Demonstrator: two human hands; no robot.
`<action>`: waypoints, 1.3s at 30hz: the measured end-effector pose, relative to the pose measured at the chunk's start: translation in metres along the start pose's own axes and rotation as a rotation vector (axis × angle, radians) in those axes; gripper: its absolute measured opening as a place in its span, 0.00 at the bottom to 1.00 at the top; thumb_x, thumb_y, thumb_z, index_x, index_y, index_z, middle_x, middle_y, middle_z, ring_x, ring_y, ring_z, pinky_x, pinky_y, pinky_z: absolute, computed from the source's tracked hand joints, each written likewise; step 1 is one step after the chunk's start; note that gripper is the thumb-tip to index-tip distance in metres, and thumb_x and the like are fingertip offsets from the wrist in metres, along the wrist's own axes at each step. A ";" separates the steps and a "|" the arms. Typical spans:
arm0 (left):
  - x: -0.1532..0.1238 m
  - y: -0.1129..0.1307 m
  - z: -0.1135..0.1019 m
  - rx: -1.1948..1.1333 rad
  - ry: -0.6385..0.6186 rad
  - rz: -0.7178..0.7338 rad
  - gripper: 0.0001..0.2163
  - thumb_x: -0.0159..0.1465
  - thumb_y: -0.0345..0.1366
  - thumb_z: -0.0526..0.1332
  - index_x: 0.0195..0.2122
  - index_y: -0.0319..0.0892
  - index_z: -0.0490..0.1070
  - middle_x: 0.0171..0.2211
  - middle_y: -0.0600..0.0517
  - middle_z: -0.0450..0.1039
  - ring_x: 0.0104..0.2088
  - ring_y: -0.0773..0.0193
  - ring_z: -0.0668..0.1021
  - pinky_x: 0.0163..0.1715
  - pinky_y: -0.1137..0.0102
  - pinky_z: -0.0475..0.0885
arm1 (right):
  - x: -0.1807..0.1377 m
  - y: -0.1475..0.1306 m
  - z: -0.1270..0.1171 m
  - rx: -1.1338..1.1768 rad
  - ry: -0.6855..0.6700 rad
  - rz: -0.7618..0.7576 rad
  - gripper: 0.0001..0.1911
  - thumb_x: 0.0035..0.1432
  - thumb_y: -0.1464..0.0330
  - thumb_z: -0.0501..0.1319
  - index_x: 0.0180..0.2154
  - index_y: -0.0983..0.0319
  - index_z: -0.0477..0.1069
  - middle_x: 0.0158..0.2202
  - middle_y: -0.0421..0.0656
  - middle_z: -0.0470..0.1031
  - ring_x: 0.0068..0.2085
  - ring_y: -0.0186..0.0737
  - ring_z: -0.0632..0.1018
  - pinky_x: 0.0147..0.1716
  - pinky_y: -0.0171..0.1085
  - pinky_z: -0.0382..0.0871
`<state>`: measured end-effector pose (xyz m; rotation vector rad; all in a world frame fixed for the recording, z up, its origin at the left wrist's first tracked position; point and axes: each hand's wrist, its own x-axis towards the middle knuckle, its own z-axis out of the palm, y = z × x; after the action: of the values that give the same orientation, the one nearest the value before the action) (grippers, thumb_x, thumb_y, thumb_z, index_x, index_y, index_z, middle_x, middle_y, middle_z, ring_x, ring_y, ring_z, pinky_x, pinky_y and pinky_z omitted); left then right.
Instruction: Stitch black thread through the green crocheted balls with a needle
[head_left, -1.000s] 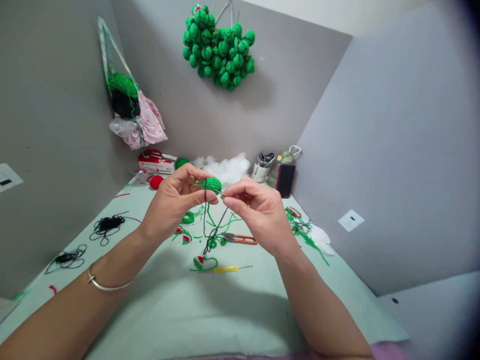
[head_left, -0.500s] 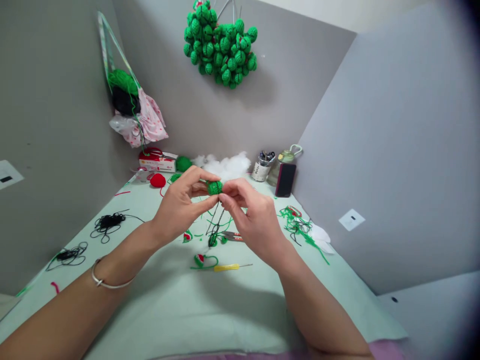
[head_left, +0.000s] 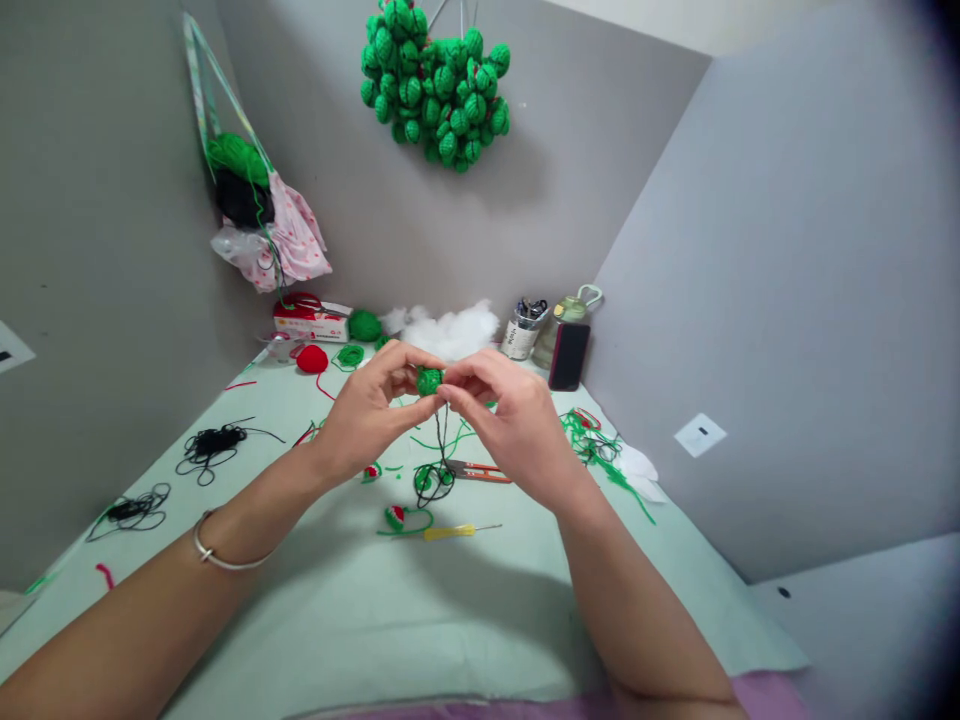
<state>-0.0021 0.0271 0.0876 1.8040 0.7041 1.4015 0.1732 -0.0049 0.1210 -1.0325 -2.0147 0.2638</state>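
Observation:
A small green crocheted ball point(head_left: 429, 381) with dark lines on it is held up between the thumb and fingers of my left hand point(head_left: 367, 405). My right hand point(head_left: 506, 410) is pinched at the ball's right edge, where black yarn point(head_left: 441, 425) hangs from the fingertips; a needle, if there is one, is hidden. The yarn's loops rest on the table over small green pieces point(head_left: 424, 479). Just right of them lie orange-handled thread snips point(head_left: 480, 472). Nearer me are a red and green crocheted piece point(head_left: 395, 516) and a yellow-handled hook point(head_left: 450, 532).
Black yarn tangles point(head_left: 214, 440) lie at left, green yarn scraps point(head_left: 592, 440) at right. Along the back stand a red yarn ball point(head_left: 312, 359), white stuffing point(head_left: 446, 328), a pen cup point(head_left: 519, 335) and a phone point(head_left: 569, 357). Green crocheted balls point(head_left: 435, 90) hang on the wall.
The hanging black yarn has sunk into wider loops on the table. Both hands stay at the green ball, with the fingers shifted slightly. The view has moved a little.

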 end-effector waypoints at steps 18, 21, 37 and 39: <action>0.019 -0.007 -0.061 0.167 0.086 -0.033 0.11 0.59 0.31 0.70 0.42 0.42 0.72 0.37 0.54 0.68 0.27 0.74 0.74 0.18 0.80 0.69 | 0.002 0.058 -0.116 0.690 0.461 0.136 0.17 0.62 0.61 0.64 0.26 0.59 0.61 0.20 0.31 0.55 0.17 0.22 0.52 0.16 0.36 0.45; 0.024 -0.003 -0.093 0.372 0.249 0.031 0.10 0.60 0.29 0.68 0.42 0.41 0.73 0.41 0.56 0.66 0.30 0.77 0.74 0.23 0.82 0.69 | -0.013 0.100 -0.149 0.570 0.598 0.123 0.24 0.63 0.57 0.62 0.20 0.59 0.59 0.17 0.33 0.56 0.17 0.21 0.53 0.19 0.41 0.46; 0.002 0.026 -0.038 0.115 -0.003 -0.022 0.13 0.59 0.31 0.68 0.44 0.44 0.72 0.39 0.52 0.70 0.27 0.71 0.75 0.19 0.76 0.69 | 0.010 0.007 0.002 0.726 -0.189 0.277 0.18 0.68 0.57 0.57 0.45 0.63 0.77 0.38 0.45 0.79 0.26 0.28 0.74 0.26 0.32 0.67; 0.001 0.028 -0.036 0.110 -0.006 -0.007 0.12 0.59 0.31 0.68 0.44 0.44 0.72 0.41 0.52 0.69 0.27 0.72 0.75 0.19 0.77 0.69 | 0.005 0.000 0.009 0.694 -0.314 0.271 0.19 0.69 0.57 0.56 0.42 0.64 0.78 0.34 0.43 0.78 0.27 0.29 0.74 0.28 0.32 0.67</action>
<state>-0.0373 0.0197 0.1162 1.8873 0.7974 1.3760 0.1648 0.0003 0.1190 -0.8322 -1.8131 1.2367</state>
